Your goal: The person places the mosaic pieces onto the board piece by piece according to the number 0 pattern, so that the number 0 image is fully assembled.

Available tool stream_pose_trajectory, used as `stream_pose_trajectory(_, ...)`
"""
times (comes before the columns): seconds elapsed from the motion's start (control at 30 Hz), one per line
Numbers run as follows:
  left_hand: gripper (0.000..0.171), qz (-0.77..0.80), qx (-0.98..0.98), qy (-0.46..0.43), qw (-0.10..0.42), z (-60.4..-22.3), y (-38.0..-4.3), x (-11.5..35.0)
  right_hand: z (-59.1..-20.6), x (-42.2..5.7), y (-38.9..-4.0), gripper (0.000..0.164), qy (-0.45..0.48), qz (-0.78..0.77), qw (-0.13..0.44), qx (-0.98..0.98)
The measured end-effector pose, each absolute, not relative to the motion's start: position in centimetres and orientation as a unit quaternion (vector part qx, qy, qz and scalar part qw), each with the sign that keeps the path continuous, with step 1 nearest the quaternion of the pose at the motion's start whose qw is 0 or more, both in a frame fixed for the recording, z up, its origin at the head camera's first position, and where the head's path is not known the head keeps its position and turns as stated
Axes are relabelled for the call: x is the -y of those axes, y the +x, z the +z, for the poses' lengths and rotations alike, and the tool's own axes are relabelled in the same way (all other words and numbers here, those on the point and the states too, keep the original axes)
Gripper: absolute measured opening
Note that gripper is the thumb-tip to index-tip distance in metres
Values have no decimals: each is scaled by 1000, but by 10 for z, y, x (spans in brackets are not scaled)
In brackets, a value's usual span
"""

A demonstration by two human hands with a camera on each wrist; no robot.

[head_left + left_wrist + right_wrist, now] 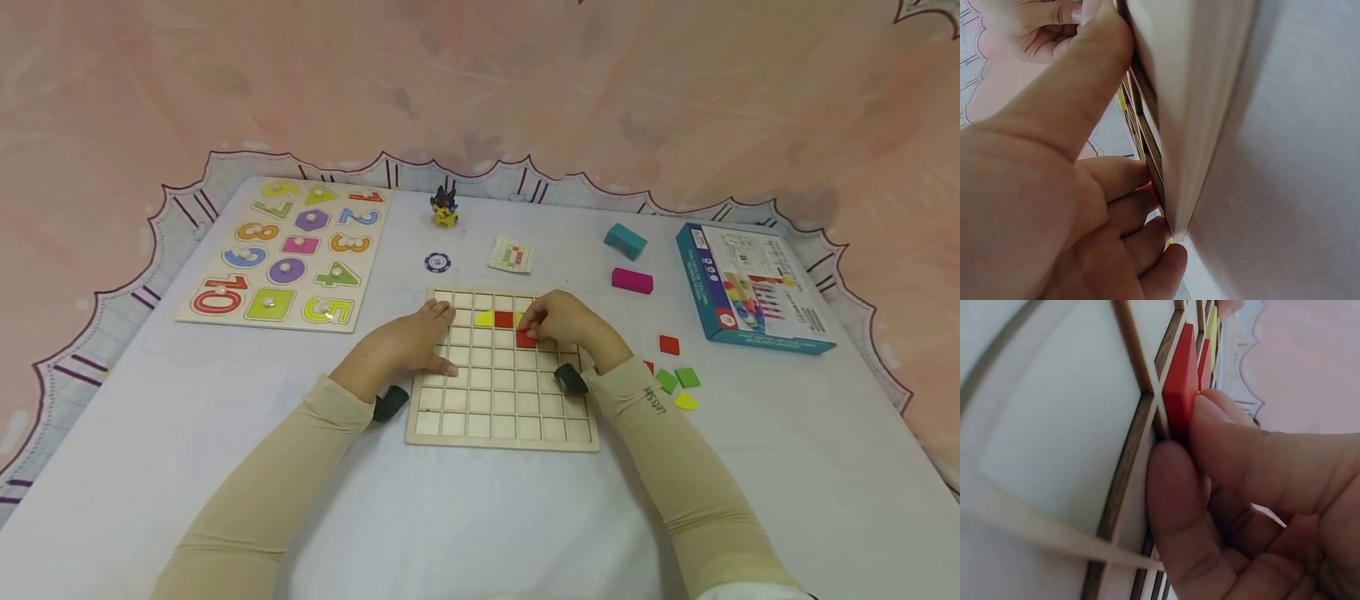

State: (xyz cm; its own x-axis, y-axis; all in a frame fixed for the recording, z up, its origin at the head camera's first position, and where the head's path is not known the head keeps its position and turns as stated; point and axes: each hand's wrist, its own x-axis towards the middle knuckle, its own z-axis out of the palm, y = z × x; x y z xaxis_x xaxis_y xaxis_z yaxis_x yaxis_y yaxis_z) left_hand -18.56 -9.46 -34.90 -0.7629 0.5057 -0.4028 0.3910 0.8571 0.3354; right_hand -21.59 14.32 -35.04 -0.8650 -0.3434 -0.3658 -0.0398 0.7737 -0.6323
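A wooden grid board point(491, 444) lies on the table before me. My left hand point(416, 340) rests on its left edge, thumb and fingers spread over the rim; the left wrist view shows the fingertips point(1138, 240) at the board's side. With thumb and fingers, my right hand point(561, 321) pinches a red square tile point(1180, 381), which sits tilted over a cell in the upper right part of the grid. Another red tile point(504, 319) fills a cell up and to the left. Beside that lies a yellow rounded piece point(485, 318); more yellow is partly hidden by my right fingers.
Loose green tiles point(687, 377), red ones point(669, 345) and a yellow piece point(686, 402) lie right of the board. Behind it are a pattern card point(513, 254), a chip point(437, 262), a figurine point(445, 208) and two blocks point(632, 281). A number puzzle point(341, 327) and a box point(757, 287) flank them.
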Motion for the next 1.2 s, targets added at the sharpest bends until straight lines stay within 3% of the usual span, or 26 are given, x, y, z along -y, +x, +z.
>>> stream_pose_trajectory(0.5,98,119,-930,242,249,-349,-186,93,-344,-158,-209,16,-108,-320,207,-918)
stream_pose_trajectory(0.97,98,117,-930,240,253,-346,-187,95,-336,-226,-194,25,-82,-289,202,-932)
stream_pose_trajectory(1.2,98,120,-929,238,256,-347,-187,94,-333,-263,-181,31,-43,-279,239,-929)
